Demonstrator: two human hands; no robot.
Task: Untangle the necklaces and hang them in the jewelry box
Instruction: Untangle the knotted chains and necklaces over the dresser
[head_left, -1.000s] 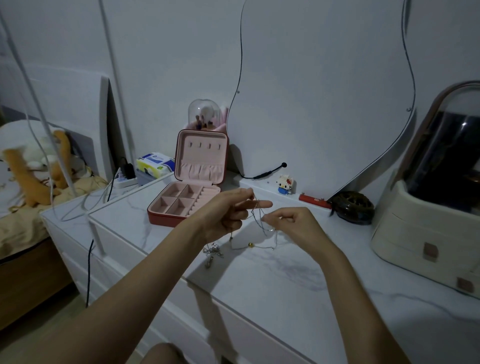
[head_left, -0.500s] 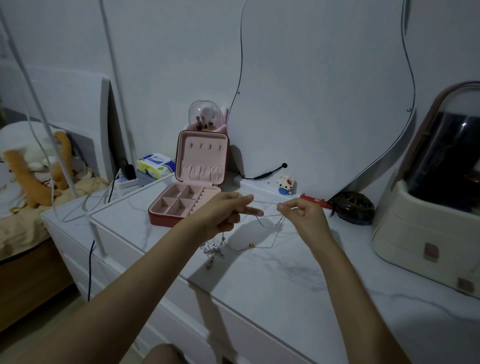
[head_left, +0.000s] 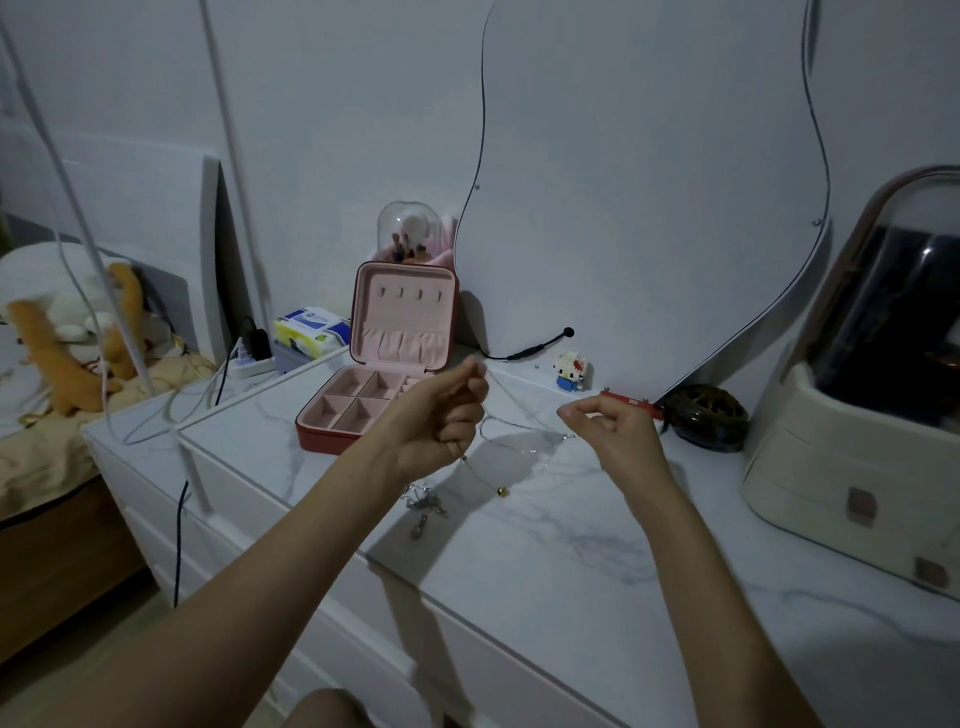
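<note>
A thin silver necklace chain (head_left: 524, 423) stretches between my two hands above the marble dresser top. My left hand (head_left: 441, 415) grips one end with curled fingers. My right hand (head_left: 610, 428) pinches the other end between thumb and forefinger. A loop of chain with a small gold bead (head_left: 502, 490) sags to the surface below. A heap of silver chains with a pendant (head_left: 423, 506) lies under my left wrist. The pink jewelry box (head_left: 382, 364) stands open behind my left hand, its lid upright with small hooks (head_left: 410, 294).
A wavy-edged mirror (head_left: 649, 182) leans on the wall. A cream cosmetics case (head_left: 857, 415) fills the right side. A dark round dish (head_left: 706, 415), a red bar (head_left: 628, 402) and a toy figure (head_left: 571, 370) sit by the mirror. Tissue pack (head_left: 310, 330) and power strip (head_left: 252, 364) are at left.
My hands have drawn apart, stretching the chain between them. The left hand rose and curled tighter; the right hand moved right toward the red bar.
</note>
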